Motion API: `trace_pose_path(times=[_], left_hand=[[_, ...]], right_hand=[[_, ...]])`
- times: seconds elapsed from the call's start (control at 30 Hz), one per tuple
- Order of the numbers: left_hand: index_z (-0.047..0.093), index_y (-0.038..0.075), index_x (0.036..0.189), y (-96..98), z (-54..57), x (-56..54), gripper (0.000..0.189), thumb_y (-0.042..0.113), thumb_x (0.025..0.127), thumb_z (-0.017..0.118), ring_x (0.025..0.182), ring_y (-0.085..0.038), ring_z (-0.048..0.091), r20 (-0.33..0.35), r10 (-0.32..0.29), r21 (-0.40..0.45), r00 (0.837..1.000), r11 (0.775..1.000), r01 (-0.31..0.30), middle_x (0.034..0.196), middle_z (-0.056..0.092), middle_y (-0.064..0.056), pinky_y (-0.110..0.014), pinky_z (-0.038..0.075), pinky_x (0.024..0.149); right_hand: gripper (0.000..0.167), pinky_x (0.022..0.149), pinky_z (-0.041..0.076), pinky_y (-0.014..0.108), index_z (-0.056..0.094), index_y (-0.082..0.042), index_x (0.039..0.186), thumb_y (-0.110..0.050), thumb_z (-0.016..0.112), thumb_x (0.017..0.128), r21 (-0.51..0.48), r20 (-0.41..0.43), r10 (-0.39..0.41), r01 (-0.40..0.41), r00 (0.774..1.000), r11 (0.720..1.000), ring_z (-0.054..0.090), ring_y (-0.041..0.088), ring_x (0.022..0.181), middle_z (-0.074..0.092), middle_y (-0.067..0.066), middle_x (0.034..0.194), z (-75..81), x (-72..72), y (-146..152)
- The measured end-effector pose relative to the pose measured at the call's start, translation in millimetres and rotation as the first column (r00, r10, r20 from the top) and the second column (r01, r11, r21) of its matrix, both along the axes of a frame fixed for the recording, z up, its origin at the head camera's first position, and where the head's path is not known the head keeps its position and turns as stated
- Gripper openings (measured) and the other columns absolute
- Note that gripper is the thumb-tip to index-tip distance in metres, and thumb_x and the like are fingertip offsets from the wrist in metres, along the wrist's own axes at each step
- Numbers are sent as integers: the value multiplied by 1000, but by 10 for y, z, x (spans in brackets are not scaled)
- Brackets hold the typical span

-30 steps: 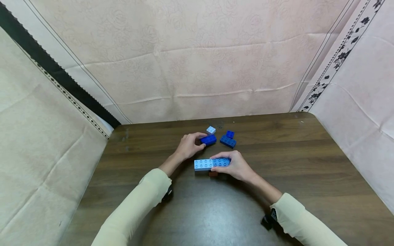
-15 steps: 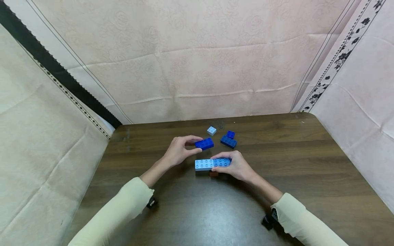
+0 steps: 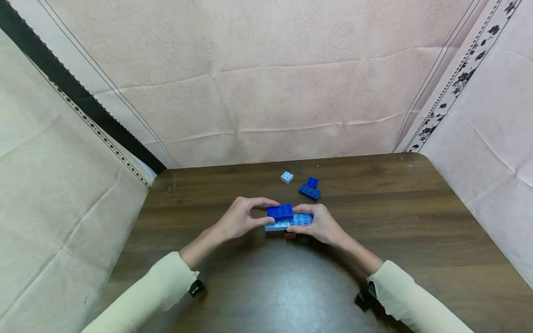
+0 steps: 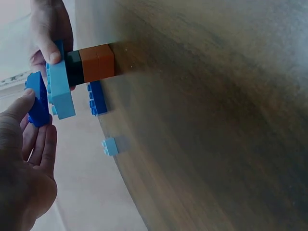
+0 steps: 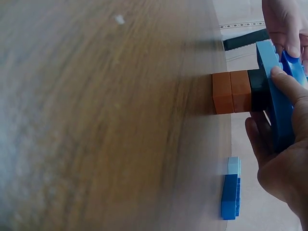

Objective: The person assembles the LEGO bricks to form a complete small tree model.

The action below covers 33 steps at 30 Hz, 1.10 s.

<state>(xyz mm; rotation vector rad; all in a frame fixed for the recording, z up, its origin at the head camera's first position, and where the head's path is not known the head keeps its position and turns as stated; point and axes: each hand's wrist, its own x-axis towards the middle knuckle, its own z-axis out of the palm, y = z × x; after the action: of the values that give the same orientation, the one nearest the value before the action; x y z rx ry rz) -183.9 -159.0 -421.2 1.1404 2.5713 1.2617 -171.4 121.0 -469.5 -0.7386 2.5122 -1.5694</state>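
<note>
My left hand (image 3: 241, 217) pinches a dark blue toy building brick (image 3: 280, 212) between thumb and fingers. In the left wrist view that brick is slightly tilted and just apart from the studs of a light blue brick (image 4: 61, 91). The light blue brick sits end to end with a medium blue brick (image 3: 301, 219), which my right hand (image 3: 322, 226) grips by its sides. Beneath them is a dark green brick (image 4: 74, 69), over two stacked orange-brown bricks (image 4: 97, 63) standing on the table.
Behind the stack, a small light blue brick (image 3: 287, 177), a blue brick (image 3: 310, 192) and a small dark blue brick (image 3: 312, 182) lie on the wooden table (image 3: 374, 199). Patterned cloth (image 3: 283, 92) hangs beyond the table's back edge and sides.
My left hand has brought the dark blue brick from the back of the table toward me, to over the light blue brick. The right hand keeps its grip in place.
</note>
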Motion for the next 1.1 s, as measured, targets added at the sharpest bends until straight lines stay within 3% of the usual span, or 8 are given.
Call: trace_pose_path(times=[0.23, 0.77, 1.1], left_hand=[[72, 15, 135, 14, -39, 16, 40, 17, 96, 83, 115, -15, 72, -17, -28, -32, 999, 999, 27, 130, 75, 0, -41, 58, 101], [73, 13, 133, 80, -39, 56, 39, 16, 95, 83, 112, -16, 73, 3, -16, -62, 1000, 998, 16, 126, 76, -2, -50, 58, 98], [72, 14, 134, 93, -39, 83, 40, 16, 96, 82, 111, -13, 72, -35, -7, -90, 999, 996, 4, 126, 76, -1, -45, 59, 99]], right_hand=[[51, 93, 60, 38, 70, -1, 131, -20, 90, 89, -8, 11, 11, -11, 1000, 1000, 74, 25, 110, 77, 13, 121, -3, 7, 12], [37, 89, 58, 32, 77, -8, 123, -18, 89, 90, -47, 2, 36, -36, 999, 998, 67, 25, 106, 75, 8, 121, -31, -13, 15], [37, 88, 56, 33, 76, -10, 126, -19, 87, 92, -21, -12, 59, -59, 998, 998, 65, 24, 105, 75, 7, 122, 3, 0, 12]])
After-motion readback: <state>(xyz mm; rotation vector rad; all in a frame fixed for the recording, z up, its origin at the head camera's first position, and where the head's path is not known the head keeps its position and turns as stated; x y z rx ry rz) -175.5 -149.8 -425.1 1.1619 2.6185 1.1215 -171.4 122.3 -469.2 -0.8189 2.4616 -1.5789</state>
